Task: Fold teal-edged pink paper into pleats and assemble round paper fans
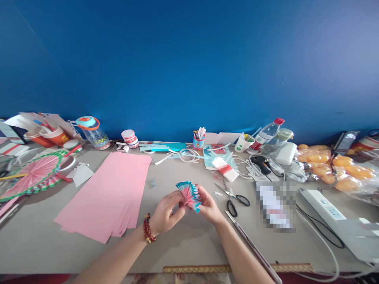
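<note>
A small pleated paper fan (189, 194), pink with a blue edge, is held above the table between both hands. My left hand (168, 213) pinches its gathered base and left side, with a beaded bracelet on the wrist. Fingers of my right hand (209, 205) close on the fan's right side. Its folds are spread at the top, and the fingertips hide part of the base. To the left lies a fanned stack of pink paper sheets (106, 193). Scissors with black handles (232, 195) lie slightly open just beyond my right hand.
A long metal cutter-like tool (251, 246) lies beside my right forearm. At the right are a power strip (328, 209), cables and a bag of orange balls (334, 163). Along the wall stand a water bottle (96, 134) and a stick holder (199, 141). A larger pink-green fan (38, 173) lies left.
</note>
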The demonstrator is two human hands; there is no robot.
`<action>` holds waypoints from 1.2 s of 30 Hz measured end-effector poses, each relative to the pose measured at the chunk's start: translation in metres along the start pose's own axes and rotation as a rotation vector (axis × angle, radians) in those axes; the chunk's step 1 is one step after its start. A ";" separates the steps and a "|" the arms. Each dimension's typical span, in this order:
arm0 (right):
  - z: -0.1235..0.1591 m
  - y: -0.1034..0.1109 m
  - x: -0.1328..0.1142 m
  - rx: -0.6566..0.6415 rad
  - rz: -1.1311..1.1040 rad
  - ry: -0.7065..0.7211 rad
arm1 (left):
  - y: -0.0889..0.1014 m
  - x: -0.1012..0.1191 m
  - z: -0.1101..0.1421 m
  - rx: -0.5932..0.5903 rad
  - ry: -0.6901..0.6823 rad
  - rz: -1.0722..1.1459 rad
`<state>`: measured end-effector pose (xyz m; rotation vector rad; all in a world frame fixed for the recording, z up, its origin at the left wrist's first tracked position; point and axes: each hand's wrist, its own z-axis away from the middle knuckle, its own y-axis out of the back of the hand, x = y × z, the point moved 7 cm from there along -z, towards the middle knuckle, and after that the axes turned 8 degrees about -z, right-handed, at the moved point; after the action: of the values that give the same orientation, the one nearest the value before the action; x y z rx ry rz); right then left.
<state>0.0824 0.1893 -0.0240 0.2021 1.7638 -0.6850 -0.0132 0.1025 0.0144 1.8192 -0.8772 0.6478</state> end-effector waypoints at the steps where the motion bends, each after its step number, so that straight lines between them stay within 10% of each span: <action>1: 0.000 -0.001 0.001 -0.008 0.002 -0.008 | 0.000 0.000 0.000 0.010 -0.003 -0.003; 36: -0.001 0.007 -0.013 0.025 -0.150 -0.039 | 0.002 -0.007 0.002 0.047 -0.021 -0.059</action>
<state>0.0886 0.1983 -0.0142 0.0737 1.7458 -0.8140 -0.0194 0.1020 0.0095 1.8897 -0.8255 0.6176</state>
